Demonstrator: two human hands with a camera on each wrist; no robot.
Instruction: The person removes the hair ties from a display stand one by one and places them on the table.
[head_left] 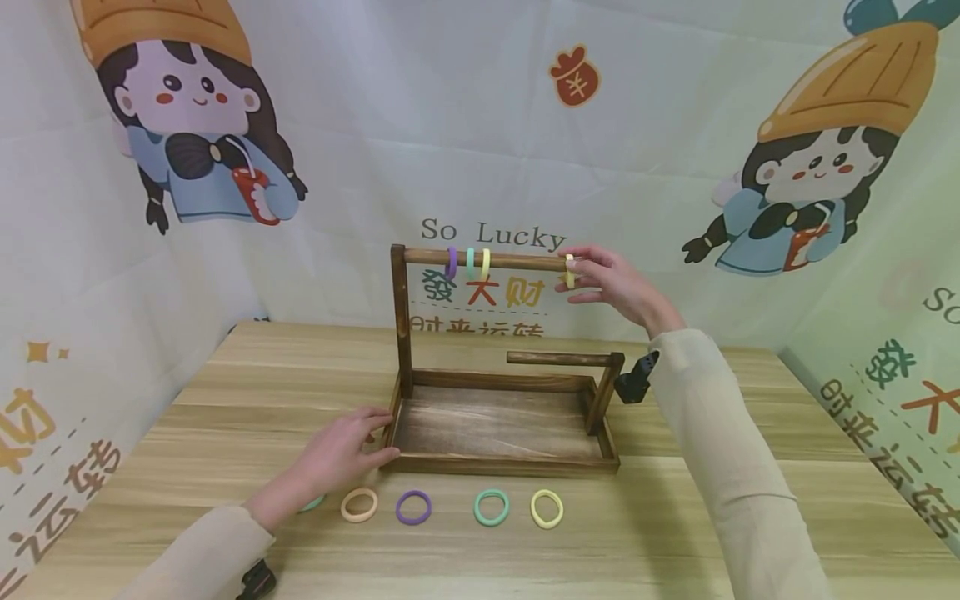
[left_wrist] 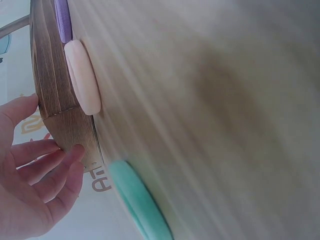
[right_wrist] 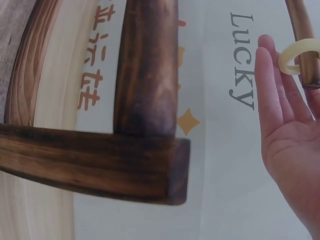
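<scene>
My right hand (head_left: pixel 611 283) pinches a yellow hair tie (right_wrist: pixel 299 52) that loops round the free end of the upper bar (head_left: pixel 525 262) of a dark wooden stand. Further left on that bar hang a purple hair tie (head_left: pixel 452 263), a green one (head_left: pixel 470 263) and another yellow one (head_left: pixel 486 263). My left hand (head_left: pixel 337 454) rests at the left end of the stand's tray (head_left: pixel 502 463), its relaxed fingers against the end wall and its thumb by the front corner.
In front of the tray lie a peach hair tie (left_wrist: pixel 82 77), a purple one (head_left: pixel 414 521), a green one (head_left: pixel 491 522) and a yellow one (head_left: pixel 547 523). Another green hair tie (left_wrist: pixel 140 200) is partly hidden by the left wrist. A shorter lower bar (head_left: pixel 558 358) juts leftward from the right post.
</scene>
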